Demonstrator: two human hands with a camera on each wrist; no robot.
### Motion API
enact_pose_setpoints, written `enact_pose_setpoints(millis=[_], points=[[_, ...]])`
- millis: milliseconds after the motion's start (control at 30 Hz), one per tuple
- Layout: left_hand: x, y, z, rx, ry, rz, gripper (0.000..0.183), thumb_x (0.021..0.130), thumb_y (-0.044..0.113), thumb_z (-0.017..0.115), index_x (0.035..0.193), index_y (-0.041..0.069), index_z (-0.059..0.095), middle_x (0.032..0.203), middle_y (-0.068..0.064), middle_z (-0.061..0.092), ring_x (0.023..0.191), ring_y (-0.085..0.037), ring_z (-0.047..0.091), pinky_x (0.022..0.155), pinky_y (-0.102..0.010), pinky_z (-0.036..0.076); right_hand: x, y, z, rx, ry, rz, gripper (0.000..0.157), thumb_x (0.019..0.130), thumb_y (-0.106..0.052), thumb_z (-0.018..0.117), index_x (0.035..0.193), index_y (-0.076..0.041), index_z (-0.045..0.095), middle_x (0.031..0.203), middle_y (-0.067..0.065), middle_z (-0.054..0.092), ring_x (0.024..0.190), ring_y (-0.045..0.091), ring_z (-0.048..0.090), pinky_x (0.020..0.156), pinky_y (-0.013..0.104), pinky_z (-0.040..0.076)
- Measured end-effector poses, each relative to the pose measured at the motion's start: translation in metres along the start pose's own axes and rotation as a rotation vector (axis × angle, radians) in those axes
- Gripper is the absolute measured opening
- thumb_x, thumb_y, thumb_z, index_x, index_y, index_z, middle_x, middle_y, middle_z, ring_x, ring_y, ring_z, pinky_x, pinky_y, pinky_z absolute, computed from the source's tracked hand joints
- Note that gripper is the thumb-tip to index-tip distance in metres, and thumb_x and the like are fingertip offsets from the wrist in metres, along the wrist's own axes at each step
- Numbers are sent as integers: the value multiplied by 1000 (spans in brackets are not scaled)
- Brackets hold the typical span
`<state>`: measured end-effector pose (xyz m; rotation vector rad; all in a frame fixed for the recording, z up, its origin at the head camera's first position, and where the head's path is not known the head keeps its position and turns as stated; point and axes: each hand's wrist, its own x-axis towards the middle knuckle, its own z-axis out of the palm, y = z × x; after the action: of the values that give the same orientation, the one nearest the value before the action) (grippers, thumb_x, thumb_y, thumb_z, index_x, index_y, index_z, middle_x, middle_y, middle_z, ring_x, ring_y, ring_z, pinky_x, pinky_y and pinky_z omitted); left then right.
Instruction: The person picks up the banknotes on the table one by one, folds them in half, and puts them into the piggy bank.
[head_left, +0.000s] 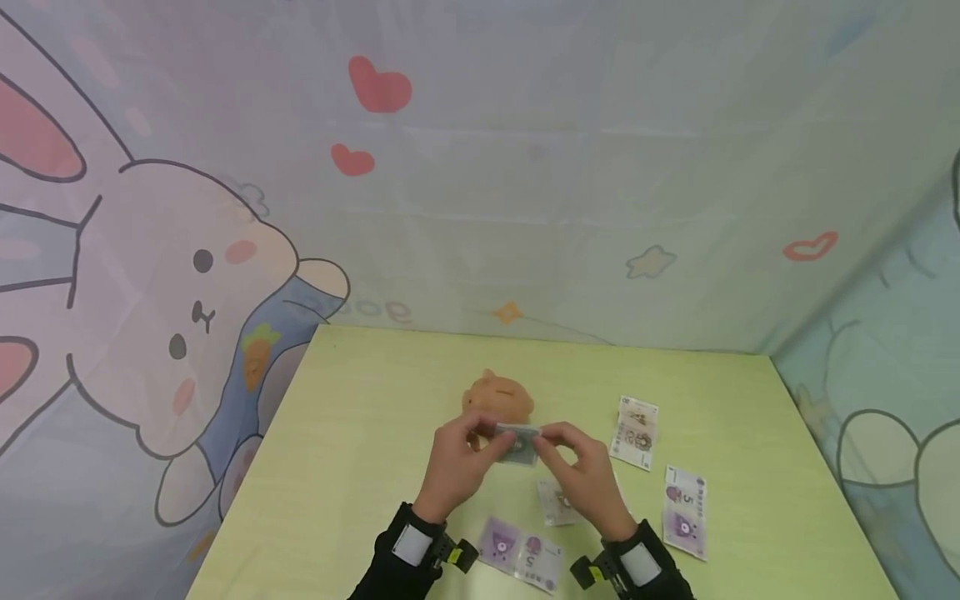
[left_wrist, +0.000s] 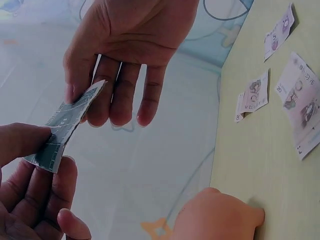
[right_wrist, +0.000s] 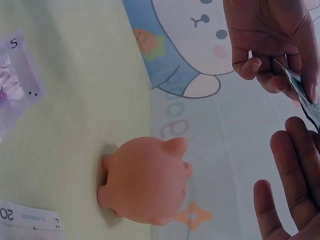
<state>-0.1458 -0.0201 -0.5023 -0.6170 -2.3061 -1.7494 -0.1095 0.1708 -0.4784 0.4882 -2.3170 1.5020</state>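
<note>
Between my two hands a small green play banknote (head_left: pixel 519 446), seemingly folded, hangs above the table. My left hand (head_left: pixel 455 467) pinches its left end between thumb and fingers. At the opposite end my right hand (head_left: pixel 587 479) pinches it too. In the left wrist view the note (left_wrist: pixel 65 127) looks stiff, slanting from one thumb to the other. Just behind the hands stands an orange piggy bank (head_left: pixel 501 396) with a slot in its top; the right wrist view shows its rounded body (right_wrist: pixel 145 180) whole.
Purple notes marked 5 lie near the front, one (head_left: pixel 520 553) between the wrists, another (head_left: pixel 685 512) to the right. A brownish note (head_left: pixel 634 433) lies farther back right, and another (head_left: pixel 557 505) is partly under the right hand. Behind the yellow table (head_left: pixel 360 392) hangs a printed cloth (head_left: pixel 525 192).
</note>
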Motion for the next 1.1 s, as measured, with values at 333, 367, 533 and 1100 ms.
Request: enact_pose_setpoints(millis=[333,367,533,1100], points=[[-2,12,4,11,65,-8,8,85,12,73,91,13,67,83,4,66,74,-9,57,60,-26,41,0,6,2,-2,13,11,7,90,-4,66,96,-5,67,90,5,71,92,14,67,84,28,52],[-1,11,4,11,73,-2,8,86,12,73,91,12,68,83,3,67,74,-10,58,60,-26,42,0,11,3,0,17,9,6,90,-5,66,96,-7,67,90,4,71,92,14,67,84,28,52],[1,-6,7,18,115,43,7,88,23,71,92,18,69,84,8,67,74,-9,59,60,-25,44,-2,37,9,10,24,-19,7,91,-10,66,96,-15,67,90,-4,70,91,11,66,84,25,51],[-11,-20,6,20,124,46,10,90,30,69,93,21,70,86,9,68,75,-7,60,59,-23,46,2,5,-3,-21,32,-10,7,90,-1,64,96,-3,68,93,9,71,89,15,67,78,23,52]])
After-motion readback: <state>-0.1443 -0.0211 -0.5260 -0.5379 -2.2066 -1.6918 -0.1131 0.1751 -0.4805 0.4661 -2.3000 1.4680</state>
